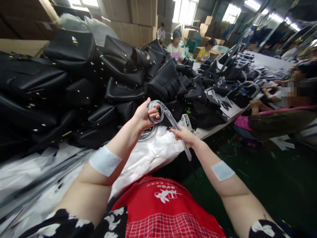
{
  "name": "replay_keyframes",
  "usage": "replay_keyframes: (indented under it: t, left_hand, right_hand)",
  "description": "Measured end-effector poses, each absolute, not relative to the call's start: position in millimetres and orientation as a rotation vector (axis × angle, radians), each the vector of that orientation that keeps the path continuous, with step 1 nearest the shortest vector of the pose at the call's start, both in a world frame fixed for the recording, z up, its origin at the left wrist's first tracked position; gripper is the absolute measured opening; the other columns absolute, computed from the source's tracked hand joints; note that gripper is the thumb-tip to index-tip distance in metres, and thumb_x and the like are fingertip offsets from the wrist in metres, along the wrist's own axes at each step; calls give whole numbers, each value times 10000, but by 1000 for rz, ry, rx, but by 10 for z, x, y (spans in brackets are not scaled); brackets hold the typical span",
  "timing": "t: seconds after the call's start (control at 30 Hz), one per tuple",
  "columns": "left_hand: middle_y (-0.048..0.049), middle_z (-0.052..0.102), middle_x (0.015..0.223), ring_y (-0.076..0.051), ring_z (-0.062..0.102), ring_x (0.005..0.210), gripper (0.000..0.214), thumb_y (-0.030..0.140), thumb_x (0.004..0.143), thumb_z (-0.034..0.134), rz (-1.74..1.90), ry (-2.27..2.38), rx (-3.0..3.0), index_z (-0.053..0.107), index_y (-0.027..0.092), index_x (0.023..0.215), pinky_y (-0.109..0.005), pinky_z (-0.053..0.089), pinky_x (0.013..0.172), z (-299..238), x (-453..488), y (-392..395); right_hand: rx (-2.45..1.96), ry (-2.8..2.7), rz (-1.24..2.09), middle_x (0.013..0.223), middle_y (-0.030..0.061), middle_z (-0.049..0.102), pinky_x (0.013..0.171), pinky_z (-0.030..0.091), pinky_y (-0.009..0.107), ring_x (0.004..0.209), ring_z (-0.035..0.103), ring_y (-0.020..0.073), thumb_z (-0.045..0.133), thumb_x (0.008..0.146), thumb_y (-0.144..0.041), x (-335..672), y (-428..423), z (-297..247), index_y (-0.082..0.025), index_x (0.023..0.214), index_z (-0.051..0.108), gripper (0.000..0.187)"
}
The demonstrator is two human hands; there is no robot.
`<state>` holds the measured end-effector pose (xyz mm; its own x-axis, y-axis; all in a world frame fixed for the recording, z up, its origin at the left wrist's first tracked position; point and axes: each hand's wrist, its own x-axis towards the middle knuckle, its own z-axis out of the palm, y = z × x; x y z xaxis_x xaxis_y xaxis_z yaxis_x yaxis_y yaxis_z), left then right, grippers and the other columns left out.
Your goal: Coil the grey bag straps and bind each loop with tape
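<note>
Coiled clear plastic strip (162, 111) mid-frame, strung between left hand (143, 116) and right hand (185, 135).
Looks light, soft, bendy, probably a bit slippery, not fragile; best held through the coil's middle and by the flat of the tail. Left hand grasps the coil, fingers curled through its centre; right hand pinches the tail (170, 116) lower right of it, loose end hanging below. From here: white sheeting (151, 155) under the hands, black bags (163, 81) heaped upper left to centre, co-worker (274, 122) at right edge.
</note>
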<state>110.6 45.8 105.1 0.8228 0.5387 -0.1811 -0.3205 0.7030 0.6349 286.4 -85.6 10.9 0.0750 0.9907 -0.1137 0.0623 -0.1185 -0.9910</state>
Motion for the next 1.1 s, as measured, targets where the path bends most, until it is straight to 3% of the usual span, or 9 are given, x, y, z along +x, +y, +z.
replay_keyframes:
  t: [0.17,0.27,0.37,0.53,0.67,0.77,0.9,1.0,1.1]
  left_hand:
    - [38,456,514,-86,485,448,597,519,967,164,932,448,826,597,136,817,-256,512,648,919,1196,502]
    - [-44,593,678,-158,599,661,572,572,934,233,1135,562,1498,603,151,824,-326,497,759,693,1214,386]
    - [-126,631,761,-253,615,796,517,562,904,326,947,586,2331,601,149,757,-391,465,782,477,1148,179]
    - [-119,623,679,-262,603,663,517,601,870,363,576,599,2809,604,166,729,-364,430,621,354,977,-10]
    - [-49,533,494,-183,527,478,605,690,827,369,260,710,2509,572,185,564,-302,390,515,312,876,9]
    - [7,450,397,-133,442,364,652,741,796,368,-22,648,1937,582,171,562,-265,393,443,262,795,52]
    - [55,349,306,-108,310,277,608,673,844,362,-192,351,1267,594,155,625,-252,396,375,218,733,115]
    - [47,324,285,-99,294,261,651,597,913,257,-130,201,959,600,133,612,-241,415,381,220,768,88]
    - [37,310,284,-89,293,261,733,571,943,151,43,95,734,599,121,578,-218,401,379,218,836,-18]
  right_hand:
    - [-1322,-1301,1425,497,-79,414,484,315,215,461,367,75,548,831,-555,2418,-970,121,-147,853,598,412]
    - [-1111,-1198,1460,461,-88,399,495,328,223,442,376,78,549,848,-545,2308,-1003,229,-163,822,568,383]
    - [-1043,-1110,1364,422,-97,379,498,349,225,401,360,71,561,862,-510,2454,-984,365,-165,789,562,353]
    - [-1382,-1473,1215,524,-28,542,490,364,230,466,472,103,566,856,-496,2793,-983,409,-158,765,589,351]
    - [-1753,-1984,626,738,48,654,644,401,274,713,589,176,522,893,-442,2782,-1019,355,-180,754,627,314]
    - [-1882,-2133,304,826,81,674,688,390,290,789,605,203,487,919,-393,2715,-1018,296,-183,816,640,280]
    - [-1778,-2000,547,637,32,624,607,390,265,611,573,151,340,965,-484,2614,-1004,125,-182,740,597,457]
    - [-1615,-1632,866,486,2,530,485,375,247,434,478,118,94,955,-594,2409,-1014,-61,-178,686,579,693]
    - [-1521,-1303,795,541,27,573,501,435,272,515,553,160,47,926,-637,2123,-1027,-192,-180,812,616,739]
